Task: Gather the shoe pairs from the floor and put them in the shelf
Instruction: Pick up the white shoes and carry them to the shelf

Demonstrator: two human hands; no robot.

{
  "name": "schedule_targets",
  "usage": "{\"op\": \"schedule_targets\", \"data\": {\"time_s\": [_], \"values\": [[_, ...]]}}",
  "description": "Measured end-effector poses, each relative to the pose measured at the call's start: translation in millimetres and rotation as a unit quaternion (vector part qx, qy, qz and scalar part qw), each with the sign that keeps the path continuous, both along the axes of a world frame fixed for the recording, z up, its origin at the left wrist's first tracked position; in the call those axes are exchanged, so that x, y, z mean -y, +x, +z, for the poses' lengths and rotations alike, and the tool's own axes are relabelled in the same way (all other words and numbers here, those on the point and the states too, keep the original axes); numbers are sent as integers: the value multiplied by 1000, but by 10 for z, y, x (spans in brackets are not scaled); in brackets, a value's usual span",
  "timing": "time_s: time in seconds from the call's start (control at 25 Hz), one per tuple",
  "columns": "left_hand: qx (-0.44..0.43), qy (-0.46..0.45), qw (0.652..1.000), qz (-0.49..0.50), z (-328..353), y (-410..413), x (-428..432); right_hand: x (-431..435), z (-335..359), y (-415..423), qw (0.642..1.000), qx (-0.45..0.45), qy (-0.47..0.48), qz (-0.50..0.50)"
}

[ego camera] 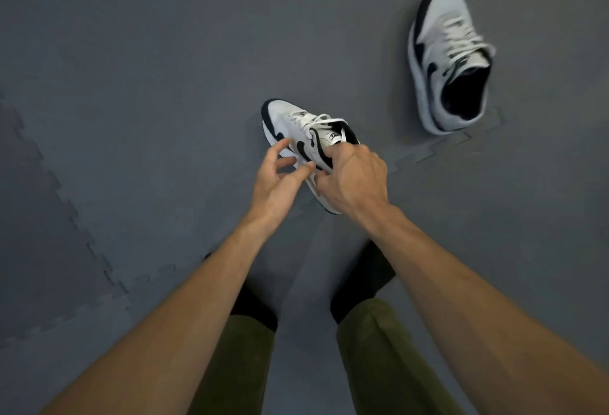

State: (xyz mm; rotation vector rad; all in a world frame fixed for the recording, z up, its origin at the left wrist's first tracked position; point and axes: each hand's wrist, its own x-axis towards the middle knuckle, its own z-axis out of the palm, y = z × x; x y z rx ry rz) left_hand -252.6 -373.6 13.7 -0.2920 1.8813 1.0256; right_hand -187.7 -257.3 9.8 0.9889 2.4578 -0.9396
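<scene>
A white sneaker with black trim sits in the middle of the view, toe pointing up-left. My right hand grips it at the collar, fingers curled into the opening by the tongue. My left hand hovers at the shoe's left side with fingers spread and relaxed, fingertips close to or touching its side. The matching second sneaker lies on the floor at the upper right, toe pointing away, apart from both hands. No shelf is in view.
The floor is dark grey foam mats joined by jigsaw seams. My legs in olive trousers and black socks stand below the hands.
</scene>
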Motion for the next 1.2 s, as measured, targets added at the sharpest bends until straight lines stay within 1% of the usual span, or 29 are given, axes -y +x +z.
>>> {"op": "schedule_targets", "data": {"time_s": [0.12, 0.2, 0.28, 0.4, 0.6, 0.76, 0.88, 1.0, 1.12, 1.2], "values": [[-15, 41, 998, -41, 354, -34, -692, -611, 456, 188, 994, -3, -7, -108], [-22, 48, 996, -66, 584, -25, -1138, -1064, 754, 301, 988, -7, 4, -157], [-28, 37, 995, -88, 735, -23, -1611, -1566, 1006, 363, 983, -19, 29, -180], [-30, 18, 993, -116, 655, -61, -2243, -2220, 1109, 373, 976, -28, 76, -202], [-24, -50, 979, -197, 239, -45, -2825, -2909, 861, 495, 964, 2, 112, -240], [-26, -115, 964, -238, -193, 16, -2974, -3120, 319, 648, 960, 29, 116, -253], [-27, -147, 960, -238, -566, 67, -3052, -3089, -189, 662, 970, 34, 101, -220], [-56, -150, 962, -221, -830, 168, -3089, -2844, -582, 716, 982, 30, 61, -175], [-72, -140, 968, -194, -910, 322, -3066, -2696, -752, 809, 983, 21, -1, -184], [-56, -119, 976, -173, -903, 324, -3043, -2704, -791, 785, 982, 15, -25, -186]]}}
